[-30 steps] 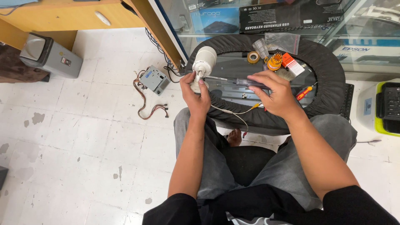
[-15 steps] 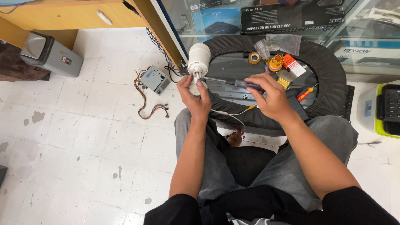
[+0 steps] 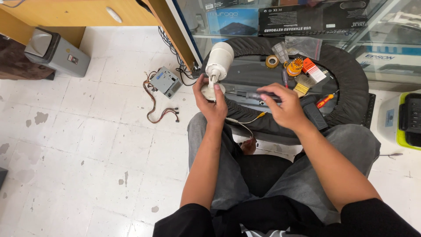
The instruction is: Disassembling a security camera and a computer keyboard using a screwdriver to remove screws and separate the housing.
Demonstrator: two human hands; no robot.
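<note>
Camera [image 3: 218, 66] raised slightly, left hand [image 3: 211, 102] gripping its base, right hand [image 3: 283, 104] holding half-hidden screwdriver [image 3: 247, 94]

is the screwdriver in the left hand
No, the right hand grips the dark-handled screwdriver, while the left hand holds the base of the white camera.

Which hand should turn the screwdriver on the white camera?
Probably the right hand. It already grips the screwdriver, whose tip points at the base of the white camera. The left hand is busy holding that base steady.
</note>
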